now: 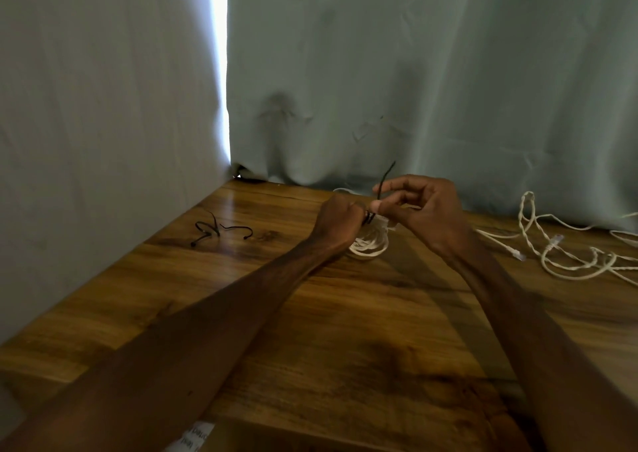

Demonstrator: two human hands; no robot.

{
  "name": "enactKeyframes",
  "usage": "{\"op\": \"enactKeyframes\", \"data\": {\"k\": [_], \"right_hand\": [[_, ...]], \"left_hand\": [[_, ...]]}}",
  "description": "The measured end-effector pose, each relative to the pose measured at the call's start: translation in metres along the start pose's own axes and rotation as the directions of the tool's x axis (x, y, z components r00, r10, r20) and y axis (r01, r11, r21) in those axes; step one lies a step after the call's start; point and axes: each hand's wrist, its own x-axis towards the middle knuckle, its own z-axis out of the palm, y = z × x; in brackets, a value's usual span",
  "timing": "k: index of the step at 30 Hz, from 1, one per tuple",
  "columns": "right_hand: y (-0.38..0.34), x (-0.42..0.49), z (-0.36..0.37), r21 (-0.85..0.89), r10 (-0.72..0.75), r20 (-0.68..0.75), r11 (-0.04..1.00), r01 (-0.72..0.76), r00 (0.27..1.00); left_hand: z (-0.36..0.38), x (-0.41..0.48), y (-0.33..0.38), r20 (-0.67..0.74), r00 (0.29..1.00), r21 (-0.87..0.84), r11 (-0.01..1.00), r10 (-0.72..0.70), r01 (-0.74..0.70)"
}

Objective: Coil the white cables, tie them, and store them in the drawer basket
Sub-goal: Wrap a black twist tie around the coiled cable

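Note:
A coiled white cable [370,243] hangs just above the wooden table [310,313], partly hidden behind my hands. My left hand [336,222] is closed around the top of the coil. My right hand [423,206] pinches a black tie [384,184] between thumb and fingers; the tie's free end sticks up and its lower part runs down to the coil. More loose white cables [559,248], uncoiled, sprawl over the table at the right, one with a clear plug end. No drawer basket shows in this view.
Spare black ties [215,230] lie on the table at the left. Pale curtains [379,71] hang along the table's far and left edges. A white printed paper [196,436] pokes out at the bottom edge.

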Motion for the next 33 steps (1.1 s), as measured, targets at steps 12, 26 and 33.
{"op": "enactKeyframes", "data": {"k": [12, 26, 33], "right_hand": [[0.0, -0.008, 0.008, -0.174, 0.081, 0.492, 0.985, 0.007, 0.867], [-0.007, 0.001, -0.024, 0.155, 0.034, -0.157, 0.988, -0.009, 0.987], [0.008, -0.003, -0.025, 0.191, 0.302, -0.104, 0.941, -0.279, 0.948]], "left_hand": [[0.001, -0.004, -0.006, 0.042, 0.995, 0.011, 0.996, 0.087, -0.087], [0.011, -0.023, 0.018, 0.11, 0.966, -0.116, 0.968, 0.235, -0.223], [0.011, -0.029, 0.02, 0.116, 0.914, -0.061, 0.921, 0.389, -0.384]]}}
